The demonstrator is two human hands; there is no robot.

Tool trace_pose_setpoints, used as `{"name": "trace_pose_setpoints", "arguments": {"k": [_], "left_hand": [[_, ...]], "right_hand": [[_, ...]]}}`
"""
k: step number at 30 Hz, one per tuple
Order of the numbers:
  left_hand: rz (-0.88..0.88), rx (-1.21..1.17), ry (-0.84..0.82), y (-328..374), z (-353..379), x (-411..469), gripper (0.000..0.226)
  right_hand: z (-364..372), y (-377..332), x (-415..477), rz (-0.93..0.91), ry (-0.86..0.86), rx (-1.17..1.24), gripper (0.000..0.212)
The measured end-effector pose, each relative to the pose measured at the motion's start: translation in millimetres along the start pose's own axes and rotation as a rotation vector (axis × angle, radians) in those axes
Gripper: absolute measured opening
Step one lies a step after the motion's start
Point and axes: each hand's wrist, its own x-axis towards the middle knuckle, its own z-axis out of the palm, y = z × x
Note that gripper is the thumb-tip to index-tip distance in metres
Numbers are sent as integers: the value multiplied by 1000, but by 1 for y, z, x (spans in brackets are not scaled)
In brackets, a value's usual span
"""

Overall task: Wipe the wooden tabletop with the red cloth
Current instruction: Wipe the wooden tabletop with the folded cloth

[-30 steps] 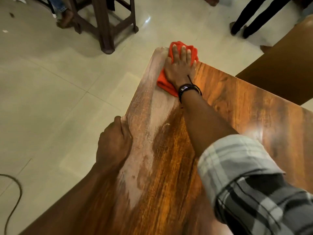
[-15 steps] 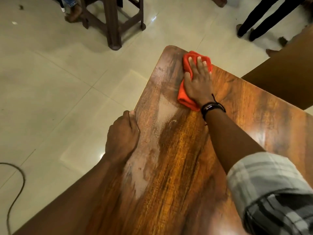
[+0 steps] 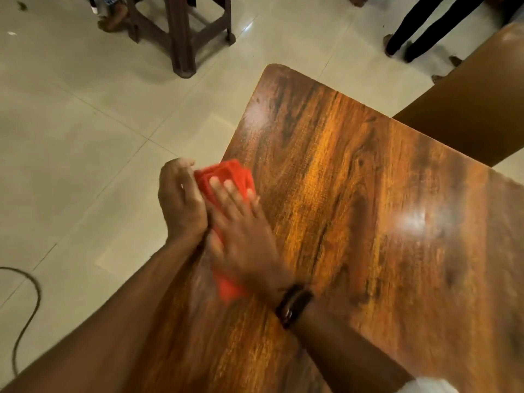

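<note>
The wooden tabletop point(image 3: 354, 194) fills the right and middle of the head view, glossy with dark grain. A red cloth point(image 3: 226, 173) lies on its left edge. My right hand point(image 3: 241, 222), blurred by motion, presses flat on the cloth with straight fingers; a dark band sits on that wrist. My left hand point(image 3: 180, 202) rests on the table's left edge right beside the cloth, fingers curled over the edge and touching the cloth's side.
A dark wooden stool point(image 3: 181, 32) stands on the tiled floor at the top left. Someone's legs in dark trousers point(image 3: 425, 26) stand at the top right. A second brown tabletop point(image 3: 476, 109) adjoins at the right. A black cable point(image 3: 25, 302) loops on the floor at left.
My right hand has dragged the red cloth from the far corner back along the left edge, next to my left hand. The pale streak on the wood there is gone.
</note>
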Motion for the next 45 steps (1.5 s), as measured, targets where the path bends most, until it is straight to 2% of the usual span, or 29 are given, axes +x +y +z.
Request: {"name": "trace_pose_setpoints", "arguments": {"k": [3,6,9,11,14,17,21,25,29,34,39,45], "left_hand": [[-120,-106,-10,0,-22,-16,59],[-191,-51,-141,-10,-31,-25,53],[-221,-42,-184,-12,-34,-25,40],[-242,12,-150,-20,-67,-39,38],[-181,44,-133,-20,-71,-39,43],[-120,124,-166,-17,-74,-47,46],[47,243,-142,-7,-85,-72,39],[199,275,-201,15,-82,-92,33],[272,288,-282,30,-66,-116,37],[321,281,-399,52,-5,-161,40],[350,407,-579,75,95,-236,53],[401,567,-748,113,233,-368,62]], "right_hand": [[11,-25,-50,-58,-73,11,58],[1,12,-30,-114,-68,-13,61],[-16,57,19,-12,25,-27,60],[-9,53,39,50,56,-3,62],[-16,64,70,195,78,-43,61],[-7,51,63,263,92,-61,62],[10,-7,6,270,104,-15,62],[18,-56,-77,206,41,42,61],[21,-51,-134,206,36,43,60],[-3,38,-193,346,125,18,59],[-45,182,-255,493,206,4,57],[-97,374,-369,612,263,40,59]]}}
